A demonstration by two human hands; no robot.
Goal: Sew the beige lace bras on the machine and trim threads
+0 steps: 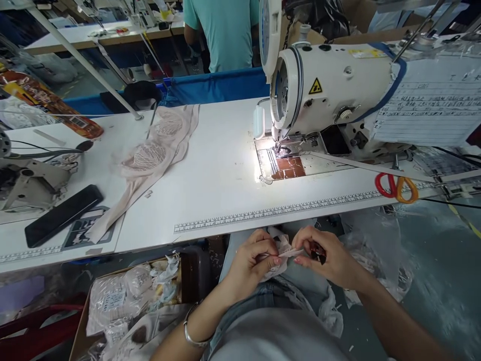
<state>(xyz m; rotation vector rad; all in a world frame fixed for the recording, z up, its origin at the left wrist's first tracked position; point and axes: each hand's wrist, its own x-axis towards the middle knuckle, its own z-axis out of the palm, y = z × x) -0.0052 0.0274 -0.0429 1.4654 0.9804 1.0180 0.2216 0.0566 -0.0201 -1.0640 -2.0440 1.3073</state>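
Note:
Over my lap, my left hand (252, 258) is closed on a pale pink lace garment piece (282, 246), pinching it between thumb and fingers. My right hand (326, 250) pinches the narrow edge of the same piece a little to the right. Tucked in the right palm is a small dark and reddish tool (317, 252), mostly covered by the fingers; its kind cannot be made out. A pale pink lace bra (150, 153) lies on the white table (218, 165), left of the sewing machine (319, 85). The machine's lamp lights the needle area.
Scissors with red and orange handles (396, 188) lie at the table's right front edge, by a printed ruler (270, 211). A black phone (63, 215) and a bottle (48, 103) are at left. Below stands a box of bagged pieces (124, 296). A person (225, 35) is beyond.

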